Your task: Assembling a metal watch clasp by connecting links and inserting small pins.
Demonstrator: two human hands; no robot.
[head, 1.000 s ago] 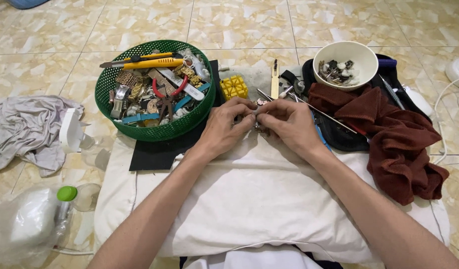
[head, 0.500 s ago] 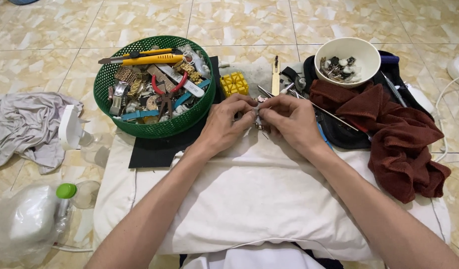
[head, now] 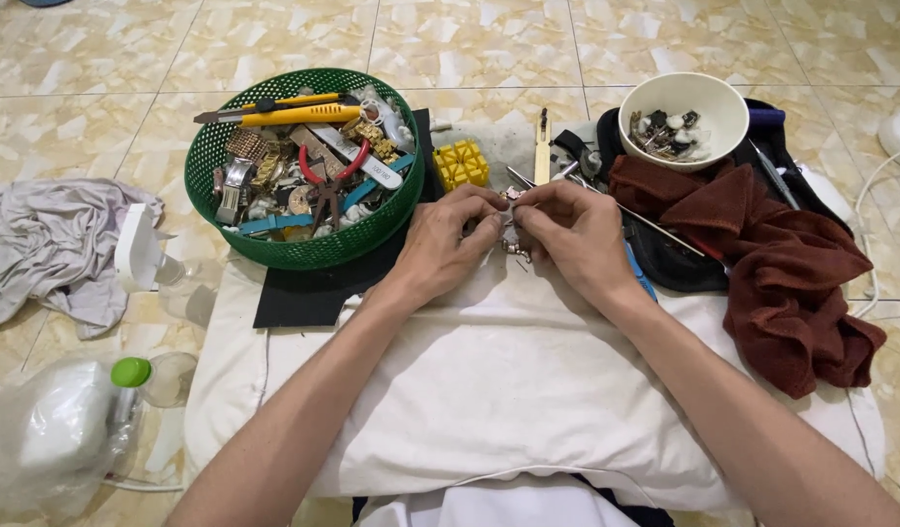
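Note:
My left hand and my right hand meet over a white pillow, fingertips pinched together on a small metal watch-band piece that hangs between them. Most of the piece is hidden by my fingers. A yellow plastic block sits just beyond my left hand. A thin metal rod runs out from behind my right hand.
A green basket of tools, cutters and watch parts stands at the back left. A white bowl of small parts sits at the back right by a dark red cloth. A grey rag and a plastic bottle lie on the tiled floor.
Both hands have stayed together on the small metal piece, with only slight finger shifts. Nothing else has moved.

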